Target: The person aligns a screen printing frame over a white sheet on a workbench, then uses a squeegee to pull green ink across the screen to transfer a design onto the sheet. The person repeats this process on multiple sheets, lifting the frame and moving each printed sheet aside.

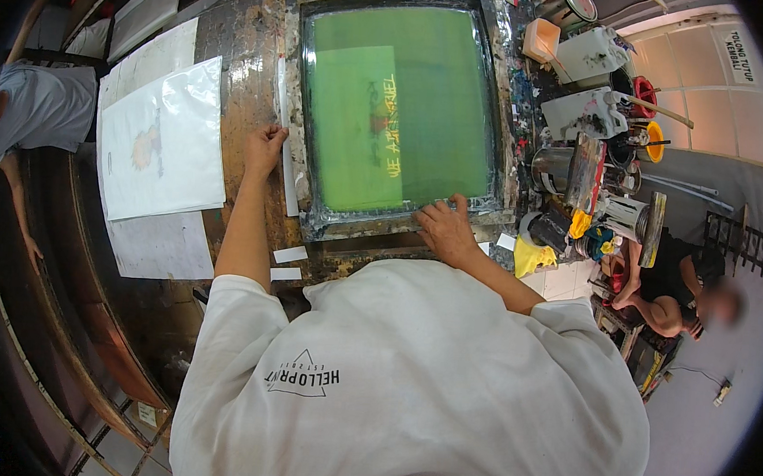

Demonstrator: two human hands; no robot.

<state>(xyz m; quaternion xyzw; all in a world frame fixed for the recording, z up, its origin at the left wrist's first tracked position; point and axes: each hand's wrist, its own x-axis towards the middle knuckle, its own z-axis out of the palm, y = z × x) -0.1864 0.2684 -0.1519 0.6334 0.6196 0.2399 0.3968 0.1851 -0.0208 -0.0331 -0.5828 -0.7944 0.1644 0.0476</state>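
Note:
A screen printing frame [496,87] with green mesh [451,66] lies on the worktable. A paler rectangle shows under the mesh, beside yellow lettering and a small reddish figure. At the frame's left side, a narrow white strip of paper [292,179] sticks out. My left hand [264,152] is closed there, its fingertips pinched at the strip's edge. Over the frame's near rim lies my right hand [446,232], palm down, fingers apart and touching the rim. Whatever is beneath its palm is hidden.
Printed white sheets [163,139] are stacked left. Small white paper pieces [290,255] lie near me. Right of the frame stand stained white jugs [585,115], paint cans [553,169] and a squeegee [654,230]. One person [45,108] is at far left, another [675,281] sits right.

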